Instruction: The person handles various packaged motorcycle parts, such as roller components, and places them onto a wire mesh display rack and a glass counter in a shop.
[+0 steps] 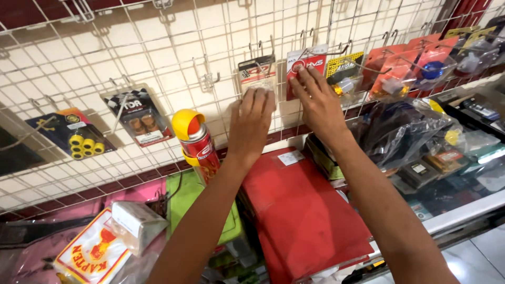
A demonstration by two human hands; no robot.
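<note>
Both my arms reach up to a white wire grid panel [105, 58] hung with small blister packs. My left hand [251, 123] lies flat over the lower part of a black-and-white carded pack [256, 71] on a hook, fingers together. My right hand [317, 102] touches a red carded pack [305, 62] next to it, fingertips on its lower half. Whether either hand grips its pack is unclear.
More packs hang left [139, 115] and right [394, 71] on the grid. A red spray can with a yellow cap [195, 139] stands below. A red flat package [300, 210], a green one [187, 197], bagged parts [400, 129] and a glass counter [457, 210] lie beneath.
</note>
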